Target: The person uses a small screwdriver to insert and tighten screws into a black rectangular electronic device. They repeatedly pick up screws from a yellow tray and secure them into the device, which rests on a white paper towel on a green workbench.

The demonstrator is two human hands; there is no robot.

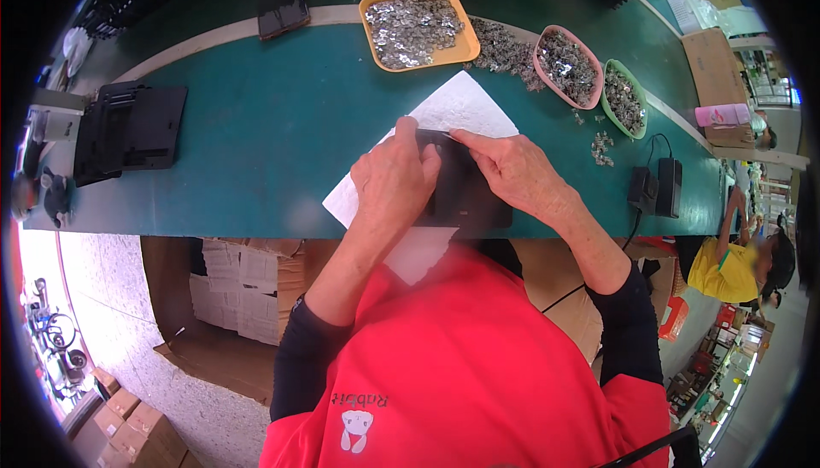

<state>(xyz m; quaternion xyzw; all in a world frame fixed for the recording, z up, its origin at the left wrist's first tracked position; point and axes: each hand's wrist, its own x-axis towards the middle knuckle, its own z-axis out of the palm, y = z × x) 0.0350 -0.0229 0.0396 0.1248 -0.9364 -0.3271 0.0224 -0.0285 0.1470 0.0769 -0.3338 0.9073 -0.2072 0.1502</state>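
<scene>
A flat black plastic panel (465,195) lies in front of me on a white foam sheet (465,101), close to the table's near edge. My left hand (393,173) is closed around the panel's left side, its index finger bent at the far left corner and its thumb over the top. At the panel's far edge, my right hand (521,173) has its index fingertip pressed down, with the thumb tucked beneath. The other right fingers curl under and are partly hidden. Whether a small metal clip sits under the right fingertip cannot be made out.
Small shiny metal clips fill a yellow tray (470,45), a pink basket (538,62) and a green basket (608,109), with a loose heap (504,54) between. Black panels (154,126) are stacked at left; another black part (284,11) lies farther back. Black power adapters (669,188) stand at right.
</scene>
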